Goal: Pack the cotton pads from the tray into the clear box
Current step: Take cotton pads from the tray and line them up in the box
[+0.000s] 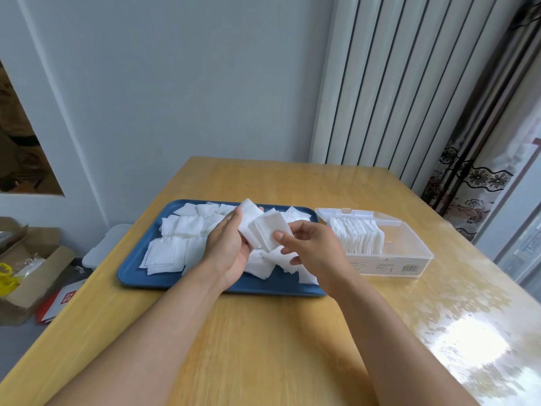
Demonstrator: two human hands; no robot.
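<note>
**Colour and Pattern Findings**

Cotton pads: plain white, both those loose on the tray and those in the box. Tray: solid dark blue. Clear box: colourless, with a small printed label on its near wall, green and red marks, too small to read. Bench: light yellow-brown wood grain, with pale mottled glare at right. Far wall: pale grey-blue. Curtain: beige with black floral lace banding. Radiator panel: white, vertical dark lines.

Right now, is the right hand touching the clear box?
Apart. The head view shows the right hand pinching the stack of cotton pads over the tray, with bare table between it and the clear box.
</note>
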